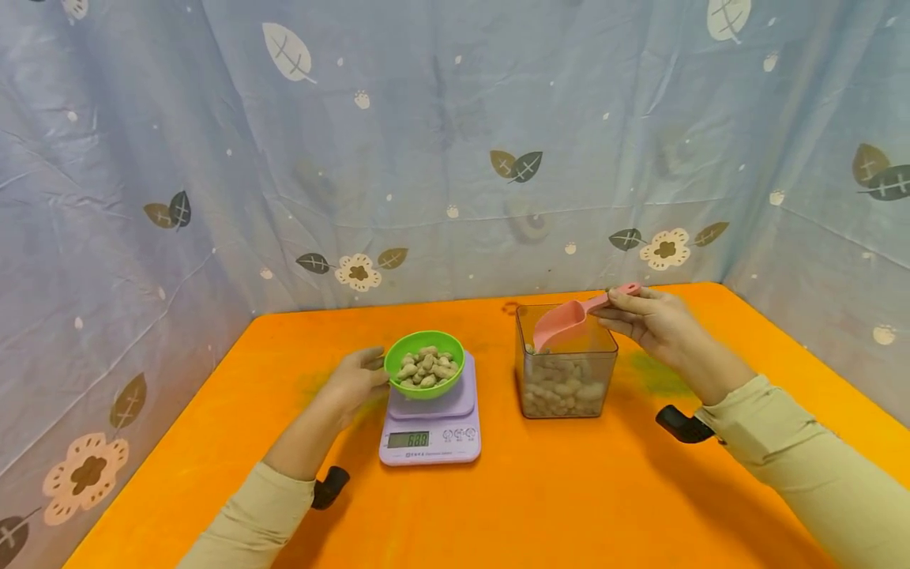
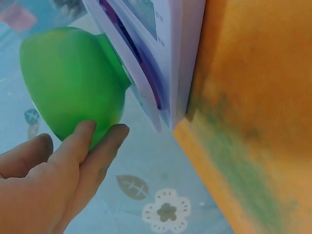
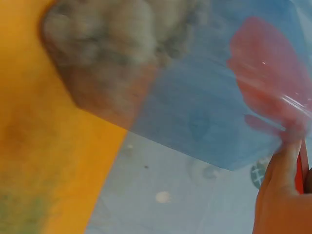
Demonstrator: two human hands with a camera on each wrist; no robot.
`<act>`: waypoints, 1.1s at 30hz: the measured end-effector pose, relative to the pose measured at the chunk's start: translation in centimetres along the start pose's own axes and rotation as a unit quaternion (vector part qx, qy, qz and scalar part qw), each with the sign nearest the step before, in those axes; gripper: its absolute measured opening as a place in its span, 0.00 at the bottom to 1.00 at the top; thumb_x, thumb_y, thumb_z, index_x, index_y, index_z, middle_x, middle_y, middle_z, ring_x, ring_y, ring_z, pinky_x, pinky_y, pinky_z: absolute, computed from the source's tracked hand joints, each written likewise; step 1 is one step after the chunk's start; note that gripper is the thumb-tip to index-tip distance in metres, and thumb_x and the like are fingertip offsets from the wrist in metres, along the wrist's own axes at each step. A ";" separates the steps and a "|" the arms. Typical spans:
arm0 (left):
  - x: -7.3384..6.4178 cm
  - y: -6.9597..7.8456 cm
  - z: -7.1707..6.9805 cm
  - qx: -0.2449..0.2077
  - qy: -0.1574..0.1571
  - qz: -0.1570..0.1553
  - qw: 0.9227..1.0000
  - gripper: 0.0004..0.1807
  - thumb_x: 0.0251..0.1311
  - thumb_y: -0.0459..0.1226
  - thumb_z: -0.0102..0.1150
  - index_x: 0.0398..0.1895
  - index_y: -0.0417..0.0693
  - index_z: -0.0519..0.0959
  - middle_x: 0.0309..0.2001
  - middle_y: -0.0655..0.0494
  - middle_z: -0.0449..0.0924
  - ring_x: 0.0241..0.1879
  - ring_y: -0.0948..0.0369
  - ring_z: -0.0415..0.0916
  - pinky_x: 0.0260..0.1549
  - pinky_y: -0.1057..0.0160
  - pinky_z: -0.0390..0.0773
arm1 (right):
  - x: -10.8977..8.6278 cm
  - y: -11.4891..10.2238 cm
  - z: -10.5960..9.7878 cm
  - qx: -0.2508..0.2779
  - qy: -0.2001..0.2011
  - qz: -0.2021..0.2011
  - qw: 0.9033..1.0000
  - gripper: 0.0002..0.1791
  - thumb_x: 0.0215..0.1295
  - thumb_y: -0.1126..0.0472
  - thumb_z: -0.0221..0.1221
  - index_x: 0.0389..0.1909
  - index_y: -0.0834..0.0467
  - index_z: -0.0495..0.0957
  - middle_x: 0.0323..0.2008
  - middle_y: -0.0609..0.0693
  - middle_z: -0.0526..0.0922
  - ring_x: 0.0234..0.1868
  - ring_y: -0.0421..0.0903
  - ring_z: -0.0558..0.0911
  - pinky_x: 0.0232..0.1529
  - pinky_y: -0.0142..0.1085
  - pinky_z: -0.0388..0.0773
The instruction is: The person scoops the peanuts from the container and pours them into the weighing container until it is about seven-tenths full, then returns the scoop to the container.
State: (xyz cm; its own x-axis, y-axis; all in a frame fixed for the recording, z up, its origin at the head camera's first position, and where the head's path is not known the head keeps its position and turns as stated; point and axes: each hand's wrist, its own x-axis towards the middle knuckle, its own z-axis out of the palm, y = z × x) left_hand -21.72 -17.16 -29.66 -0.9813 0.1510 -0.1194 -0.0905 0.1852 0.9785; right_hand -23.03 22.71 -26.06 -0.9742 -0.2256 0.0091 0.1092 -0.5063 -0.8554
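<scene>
A green bowl (image 1: 398,379) of unshelled peanuts (image 1: 428,367) stands on a lilac kitchen scale (image 1: 432,454), whose display shows digits. At the bowl's left side is my left hand (image 1: 355,383); in the left wrist view its extended fingers (image 2: 83,141) reach the bowl's outer wall. My right hand (image 1: 657,324) holds a pink scoop (image 1: 562,322) by its handle, tilted with the tip down inside a clear box (image 1: 569,359). More peanuts (image 1: 562,391) fill the box's lower part. Through the box wall, the right wrist view shows the scoop above the peanuts; its contents are hidden.
An orange tabletop (image 1: 441,521) lies under everything, with the box to the right of the scale. Pale blue curtains (image 1: 426,158) printed with leaves and flowers hang behind and at both sides. Black devices (image 1: 330,486) are worn at both wrists.
</scene>
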 end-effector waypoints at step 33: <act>-0.8 -0.7 -1.4 -0.007 0.002 0.008 1.000 0.32 0.69 0.21 0.39 0.71 0.21 0.41 0.70 0.23 0.45 0.68 0.34 0.53 0.66 0.44 0.62 | 0.1 2.3 -0.8 -0.332 0.098 -0.023 0.938 0.14 0.69 0.59 0.59 0.47 0.62 0.68 0.36 0.41 0.72 0.37 0.38 0.70 0.36 0.25 0.73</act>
State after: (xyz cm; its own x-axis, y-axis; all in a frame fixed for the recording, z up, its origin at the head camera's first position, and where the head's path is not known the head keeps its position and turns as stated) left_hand -21.13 -18.77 -29.98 -0.9835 0.1492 -0.1026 -0.0769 0.1688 0.9826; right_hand -23.05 22.20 -28.46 -0.9996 -0.0255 0.0143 -0.0176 0.1332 -0.9909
